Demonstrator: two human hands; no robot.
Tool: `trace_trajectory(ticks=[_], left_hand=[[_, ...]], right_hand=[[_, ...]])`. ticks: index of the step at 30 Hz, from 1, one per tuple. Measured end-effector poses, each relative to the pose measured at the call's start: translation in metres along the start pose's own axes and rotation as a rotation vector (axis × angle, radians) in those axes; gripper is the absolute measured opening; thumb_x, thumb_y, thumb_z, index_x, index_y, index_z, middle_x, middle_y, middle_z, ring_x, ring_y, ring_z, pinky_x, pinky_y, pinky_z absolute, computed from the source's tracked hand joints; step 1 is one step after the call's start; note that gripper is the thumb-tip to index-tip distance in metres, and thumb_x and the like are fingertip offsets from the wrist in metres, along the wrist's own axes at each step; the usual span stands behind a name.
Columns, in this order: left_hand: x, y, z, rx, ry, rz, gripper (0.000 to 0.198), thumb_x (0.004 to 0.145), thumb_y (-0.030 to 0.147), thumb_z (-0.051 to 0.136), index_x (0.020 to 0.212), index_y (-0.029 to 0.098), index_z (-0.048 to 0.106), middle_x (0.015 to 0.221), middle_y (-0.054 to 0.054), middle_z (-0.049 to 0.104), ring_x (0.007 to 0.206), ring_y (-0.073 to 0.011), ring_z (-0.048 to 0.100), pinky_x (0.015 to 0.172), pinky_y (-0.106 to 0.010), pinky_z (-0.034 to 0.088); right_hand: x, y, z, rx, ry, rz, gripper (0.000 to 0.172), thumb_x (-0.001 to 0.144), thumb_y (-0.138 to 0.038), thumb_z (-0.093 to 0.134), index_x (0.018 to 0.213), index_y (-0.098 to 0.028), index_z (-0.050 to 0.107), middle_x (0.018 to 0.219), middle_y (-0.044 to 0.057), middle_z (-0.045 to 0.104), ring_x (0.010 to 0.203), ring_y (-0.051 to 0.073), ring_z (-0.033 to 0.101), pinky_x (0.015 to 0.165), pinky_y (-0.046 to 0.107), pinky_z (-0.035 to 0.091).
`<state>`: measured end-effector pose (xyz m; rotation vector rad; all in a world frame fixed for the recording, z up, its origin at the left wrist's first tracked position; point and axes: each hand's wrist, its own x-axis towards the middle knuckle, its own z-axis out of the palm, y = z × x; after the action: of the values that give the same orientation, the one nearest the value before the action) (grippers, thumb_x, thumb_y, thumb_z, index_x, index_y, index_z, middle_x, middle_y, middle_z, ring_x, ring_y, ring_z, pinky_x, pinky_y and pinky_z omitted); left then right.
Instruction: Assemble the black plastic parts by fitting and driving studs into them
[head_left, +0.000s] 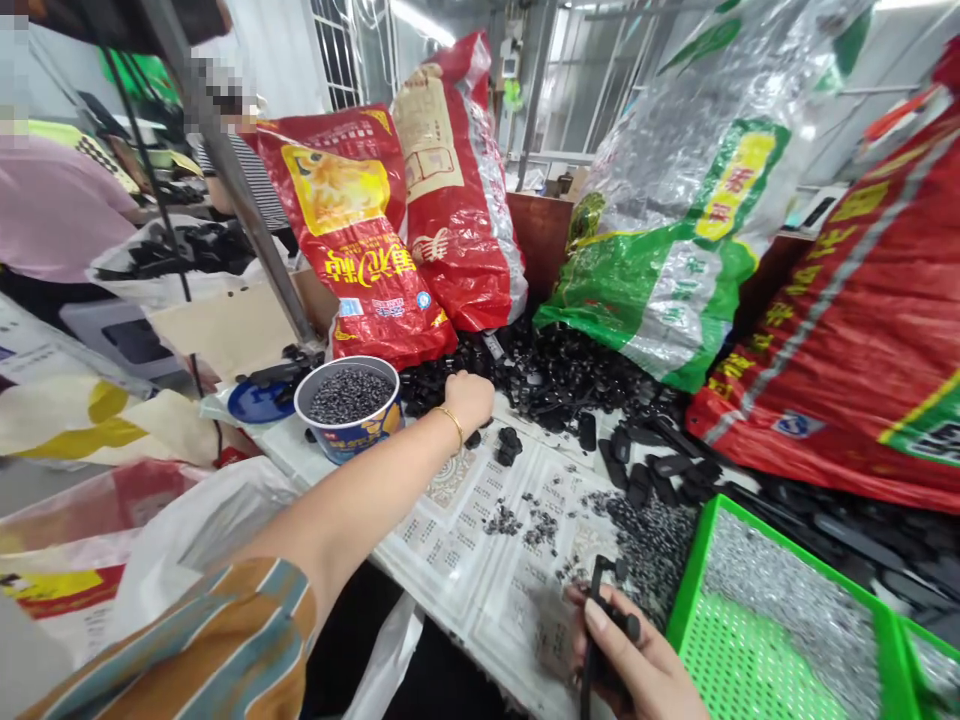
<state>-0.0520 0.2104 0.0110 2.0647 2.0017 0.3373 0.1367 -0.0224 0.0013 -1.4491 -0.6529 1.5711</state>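
Note:
My left hand (471,400), a thin bracelet at its wrist, reaches to the near edge of a pile of black plastic parts (555,365). Its fingers are curled closed, and whatever they hold is hidden. In my right hand (637,650), low in the view, are black plastic pieces (604,610), one of them long with a bent top end. Between the hands, a small clump of black parts (508,446) and scattered small shiny dark pieces (540,525) lie on the patterned white tabletop (465,545). A blue tub (351,440) filled with small dark pieces stands left of my left hand.
Red sacks (352,260) and a green and clear sack (660,270) line the back; another red sack (847,330) leans at right. A green perforated tray (750,640) holds small clear pieces. A metal post (240,190) rises at left, with two people beyond.

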Motion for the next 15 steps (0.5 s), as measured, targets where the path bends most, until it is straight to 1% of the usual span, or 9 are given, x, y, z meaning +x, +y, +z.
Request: trace_trajectory(ticks=[3, 7, 9, 11, 13, 15], left_hand=[[0.0, -0.003, 0.006, 0.054, -0.039, 0.009, 0.033, 0.083, 0.031, 0.052, 0.111, 0.014, 0.053, 0.114, -0.01, 0.054, 0.099, -0.0208, 0.054, 0.083, -0.042, 0.046], [-0.01, -0.006, 0.005, 0.058, -0.055, 0.037, 0.029, 0.084, 0.032, 0.051, 0.107, 0.015, 0.055, 0.111, -0.009, 0.055, 0.097, -0.0197, 0.054, 0.084, -0.041, 0.045], [-0.016, -0.005, 0.002, 0.029, -0.042, 0.057, 0.023, 0.081, 0.028, 0.055, 0.099, 0.014, 0.058, 0.105, -0.01, 0.058, 0.099, -0.0215, 0.053, 0.086, -0.04, 0.042], [-0.023, -0.003, -0.003, -0.022, -0.002, 0.078, 0.02, 0.076, 0.021, 0.059, 0.094, 0.013, 0.059, 0.101, -0.012, 0.059, 0.103, -0.0248, 0.052, 0.089, -0.039, 0.039], [-0.031, 0.0, -0.008, -0.092, 0.051, 0.099, 0.031, 0.073, 0.017, 0.058, 0.103, 0.013, 0.054, 0.105, -0.014, 0.058, 0.104, -0.0259, 0.051, 0.089, -0.037, 0.037], [-0.046, 0.004, -0.01, -0.171, 0.08, 0.126, 0.045, 0.073, 0.018, 0.056, 0.116, 0.013, 0.045, 0.108, -0.012, 0.057, 0.099, -0.0225, 0.054, 0.086, -0.035, 0.04]], right_hand=[[-0.005, -0.007, -0.005, 0.066, 0.0, 0.003, 0.039, 0.055, -0.046, 0.074, 0.08, -0.018, 0.066, 0.051, -0.001, 0.053, 0.048, 0.012, 0.048, 0.046, 0.023, 0.038], [-0.01, -0.011, -0.004, 0.143, -0.04, 0.031, 0.033, 0.059, -0.043, 0.073, 0.08, -0.018, 0.066, 0.054, -0.001, 0.052, 0.049, 0.01, 0.046, 0.047, 0.021, 0.037], [-0.013, -0.011, -0.002, 0.18, -0.055, 0.034, 0.032, 0.06, -0.041, 0.072, 0.082, -0.018, 0.066, 0.056, -0.001, 0.053, 0.051, 0.009, 0.047, 0.049, 0.02, 0.037], [-0.014, -0.01, -0.003, 0.195, -0.063, 0.032, 0.032, 0.062, -0.04, 0.072, 0.084, -0.017, 0.066, 0.058, -0.001, 0.054, 0.053, 0.009, 0.048, 0.051, 0.019, 0.038], [-0.015, -0.009, -0.004, 0.194, -0.065, 0.032, 0.032, 0.062, -0.039, 0.072, 0.085, -0.017, 0.065, 0.058, -0.001, 0.055, 0.053, 0.008, 0.048, 0.053, 0.019, 0.038], [-0.014, -0.008, -0.007, 0.188, -0.078, 0.034, 0.031, 0.062, -0.038, 0.072, 0.083, -0.016, 0.065, 0.059, 0.0, 0.057, 0.054, 0.009, 0.049, 0.054, 0.02, 0.039]])
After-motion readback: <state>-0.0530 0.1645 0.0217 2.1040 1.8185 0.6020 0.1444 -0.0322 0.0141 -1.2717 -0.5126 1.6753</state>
